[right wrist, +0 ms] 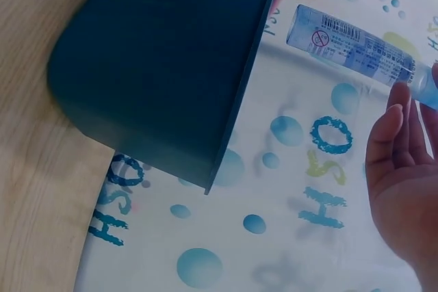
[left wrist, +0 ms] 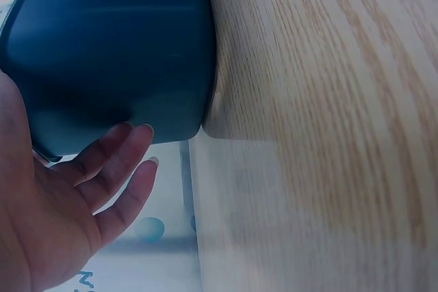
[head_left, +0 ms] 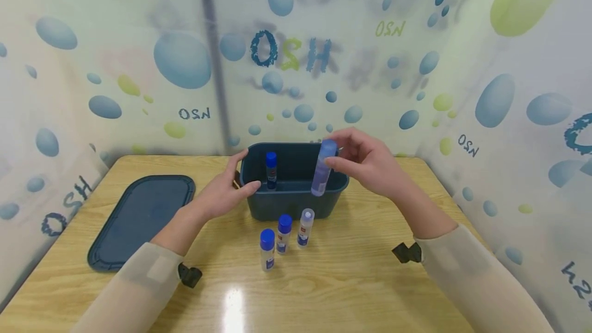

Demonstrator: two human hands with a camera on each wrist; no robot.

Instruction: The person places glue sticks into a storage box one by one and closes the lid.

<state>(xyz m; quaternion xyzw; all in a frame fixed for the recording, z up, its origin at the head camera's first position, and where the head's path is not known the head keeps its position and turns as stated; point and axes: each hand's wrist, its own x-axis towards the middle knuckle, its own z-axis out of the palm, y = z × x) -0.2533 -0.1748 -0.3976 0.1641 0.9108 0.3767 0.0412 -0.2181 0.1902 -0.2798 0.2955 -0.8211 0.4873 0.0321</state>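
Observation:
My right hand (head_left: 370, 161) pinches a clear glue bottle (right wrist: 359, 46) near its blue cap, between thumb and fingers. In the head view this bottle hangs tilted over the bin's right half, its bottom overlapping the front rim. The dark blue-green bin (head_left: 291, 205) stands on the table. At the bin's left end is my left hand (head_left: 222, 191), thumb at the front rim and index finger along the side. In the left wrist view, its loosely bent fingertips (left wrist: 142, 131) lie at the outer wall. Another blue-capped glue bottle (head_left: 271, 171) stands inside the bin, at the left.
In front of the bin stand two blue-capped bottles (head_left: 267, 251) (head_left: 284, 234) and one bottle with a clear top (head_left: 305, 227). A dark lid (head_left: 143, 220) lies flat on the wooden table (head_left: 324, 292) at the left. Patterned curtains (head_left: 296, 91) enclose the table's back and sides.

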